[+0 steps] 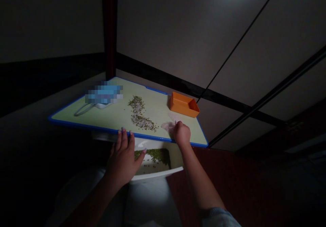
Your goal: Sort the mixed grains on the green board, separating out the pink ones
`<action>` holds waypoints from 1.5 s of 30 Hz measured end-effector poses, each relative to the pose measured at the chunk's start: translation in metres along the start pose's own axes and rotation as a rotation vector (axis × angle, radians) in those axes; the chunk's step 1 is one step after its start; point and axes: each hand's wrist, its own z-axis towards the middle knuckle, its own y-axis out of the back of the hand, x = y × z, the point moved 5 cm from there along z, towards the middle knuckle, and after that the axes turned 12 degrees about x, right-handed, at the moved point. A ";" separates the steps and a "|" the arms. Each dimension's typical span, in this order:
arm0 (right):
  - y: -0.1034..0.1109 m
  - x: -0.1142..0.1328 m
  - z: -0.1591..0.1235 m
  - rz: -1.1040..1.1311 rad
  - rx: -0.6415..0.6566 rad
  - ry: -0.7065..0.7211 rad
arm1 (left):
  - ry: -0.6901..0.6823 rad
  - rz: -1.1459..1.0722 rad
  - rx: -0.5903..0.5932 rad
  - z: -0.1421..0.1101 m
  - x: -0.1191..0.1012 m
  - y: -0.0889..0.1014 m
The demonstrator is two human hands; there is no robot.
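A pale yellow-green board with a blue rim (pixel 107 121) lies over a white tub (pixel 158 176). My left hand (pixel 124 159) has its fingers spread, with the tips at the board's near edge. Over the right part of the board, my right hand (pixel 182 133) is closed; a thin tip shows above the fingers, too small to name. Beside it is a pinkish patterned patch (pixel 168 127), whose nature I cannot tell. Small green beans (pixel 142 121) lie scattered in a curved band in the middle of the board. More green beans (pixel 158 155) rest inside the tub.
An orange open box (pixel 184 105) stands at the board's far right. At the far left lies a blue, blurred item (pixel 103 94) with a pale loop (pixel 84 110) beside it. Light panels (pixel 178 33) rise behind the board. A dark red floor (pixel 203 172) shows at right.
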 end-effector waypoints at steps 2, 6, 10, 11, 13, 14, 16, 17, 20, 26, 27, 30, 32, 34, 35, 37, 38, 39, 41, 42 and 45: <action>0.000 -0.001 -0.001 -0.010 -0.005 0.009 | 0.007 -0.001 0.010 0.000 0.000 0.000; 0.002 0.001 0.000 -0.055 -0.021 -0.009 | 0.014 -0.005 0.019 -0.001 -0.001 0.001; 0.003 0.004 0.003 -0.068 -0.018 -0.026 | -0.003 -0.008 -0.003 0.000 0.000 0.000; 0.003 0.005 0.003 -0.068 -0.015 -0.019 | -0.005 -0.010 -0.005 0.000 0.000 0.000; 0.004 0.007 0.003 -0.065 -0.007 -0.001 | -0.005 -0.013 -0.006 -0.001 0.000 0.000; 0.004 0.008 0.002 -0.064 -0.001 0.008 | -0.004 -0.015 -0.007 -0.001 0.000 0.000; 0.004 0.009 0.000 -0.062 0.012 0.017 | -0.001 -0.018 -0.009 -0.001 0.000 0.001; 0.005 0.009 -0.001 -0.060 0.016 0.018 | -0.001 -0.019 -0.011 -0.001 -0.001 0.001; 0.005 0.010 -0.003 -0.052 0.012 0.031 | 0.003 -0.017 -0.006 -0.001 -0.001 0.002; 0.006 0.013 -0.001 -0.073 -0.017 0.033 | 0.011 -0.016 0.007 -0.001 -0.001 0.001; 0.006 0.013 0.000 -0.075 -0.021 0.032 | 0.008 -0.017 0.004 -0.001 -0.001 0.001; 0.007 0.013 0.000 -0.072 -0.029 0.031 | -0.005 -0.017 -0.008 -0.002 0.000 0.001; 0.006 0.014 -0.001 -0.067 -0.030 0.035 | -0.003 -0.016 -0.007 -0.001 0.000 0.000; 0.007 0.015 -0.002 -0.061 -0.030 0.048 | -0.003 -0.010 0.000 -0.001 0.000 -0.001; 0.007 0.016 -0.002 -0.059 -0.029 0.059 | -0.004 -0.007 0.003 -0.001 0.000 -0.002; 0.007 0.018 -0.003 -0.062 -0.023 0.080 | -0.003 -0.001 0.007 -0.001 0.001 -0.003; 0.006 0.019 -0.003 -0.066 -0.019 0.085 | 0.000 0.002 0.008 -0.001 0.001 -0.003; 0.006 0.020 -0.003 -0.070 -0.016 0.088 | 0.003 0.004 0.009 -0.001 0.001 -0.003; 0.006 0.022 -0.003 -0.078 -0.012 0.091 | 0.010 0.007 0.011 -0.001 0.001 -0.002; 0.006 0.022 -0.002 -0.081 -0.011 0.092 | 0.012 0.008 0.014 -0.001 0.001 -0.002; 0.004 0.021 0.000 -0.093 -0.016 0.069 | 0.017 0.007 0.025 -0.001 0.001 -0.001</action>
